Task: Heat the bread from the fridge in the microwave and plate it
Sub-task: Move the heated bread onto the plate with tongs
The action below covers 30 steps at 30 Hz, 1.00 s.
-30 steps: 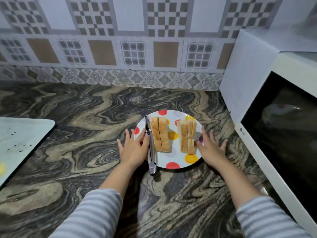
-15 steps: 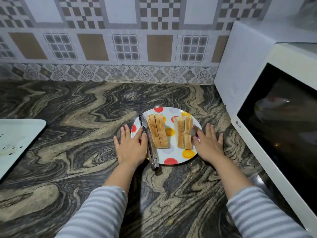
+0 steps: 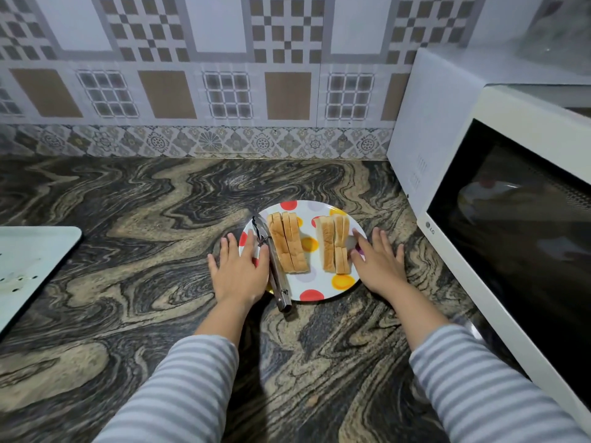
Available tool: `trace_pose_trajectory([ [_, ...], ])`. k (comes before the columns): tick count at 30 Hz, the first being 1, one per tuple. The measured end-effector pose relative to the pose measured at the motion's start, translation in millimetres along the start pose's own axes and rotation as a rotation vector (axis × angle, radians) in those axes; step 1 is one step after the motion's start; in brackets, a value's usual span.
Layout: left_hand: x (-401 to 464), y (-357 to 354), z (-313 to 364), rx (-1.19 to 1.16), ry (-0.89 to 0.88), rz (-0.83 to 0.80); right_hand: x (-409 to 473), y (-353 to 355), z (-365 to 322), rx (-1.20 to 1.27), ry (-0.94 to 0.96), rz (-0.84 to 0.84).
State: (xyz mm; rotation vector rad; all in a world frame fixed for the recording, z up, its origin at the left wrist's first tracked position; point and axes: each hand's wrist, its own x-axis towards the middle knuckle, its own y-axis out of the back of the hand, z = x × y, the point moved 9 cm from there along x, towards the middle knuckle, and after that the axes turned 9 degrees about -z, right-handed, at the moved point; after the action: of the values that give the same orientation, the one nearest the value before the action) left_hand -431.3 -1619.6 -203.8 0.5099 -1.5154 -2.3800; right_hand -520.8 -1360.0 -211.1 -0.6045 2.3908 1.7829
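I see the plate (image 3: 323,287) at frame centre on the tabletop (image 3: 128,219), carrying two bread stacks (image 3: 289,243), tongs (image 3: 271,260) along its left edge. My left hand (image 3: 238,273) lies flat at the left rim, fingers straight and apart; right hand (image 3: 379,266) likewise at the right rim, fingertips beside the right stack. Microwave (image 3: 499,187) at right.

Spotted plate (image 3: 323,208) w/ two bread stacks (image 3: 287,243) is flanked by flat left hand (image 3: 238,273) & right hand (image 3: 377,265) on marbled tabletop (image 3: 128,282). Tongs (image 3: 275,266) are laid just right of left hand. Microwave (image 3: 479,155) is seen beyond right hand.
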Motion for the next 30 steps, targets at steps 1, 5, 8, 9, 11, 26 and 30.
trace_pose_trajectory([
  [1, -0.4, 2.1, -0.4, -0.046, 0.001, 0.002, -3.2, 2.4, -0.7, 0.056, 0.019, 0.006],
  [5, -2.0, 28.6, 13.9, -0.130, -0.070, 0.124, -32.3, 24.0, 8.5, 0.173, 0.022, 0.059],
  [8, -2.9, 52.3, 64.7, -0.082, -0.257, 0.236, -70.3, 61.8, 13.9, 0.099, 0.001, 0.169],
  [9, -3.8, 57.2, 88.7, -0.086, -0.332, 0.250, -86.1, 79.7, 12.0, 0.076, 0.005, 0.225],
  [11, -9.1, 63.4, 142.7, -0.095, -0.482, 0.263, -121.9, 117.0, 4.2, -0.008, 0.014, 0.341],
  [26, -144.2, 56.6, 393.8, -0.379, -1.198, 0.214, -314.4, 237.9, 36.6, -0.486, -0.497, 0.754],
  [30, -145.3, 51.0, 402.2, -0.333, -1.147, 0.277, -323.0, 236.1, 85.0, -0.443, -0.616, 0.695],
])
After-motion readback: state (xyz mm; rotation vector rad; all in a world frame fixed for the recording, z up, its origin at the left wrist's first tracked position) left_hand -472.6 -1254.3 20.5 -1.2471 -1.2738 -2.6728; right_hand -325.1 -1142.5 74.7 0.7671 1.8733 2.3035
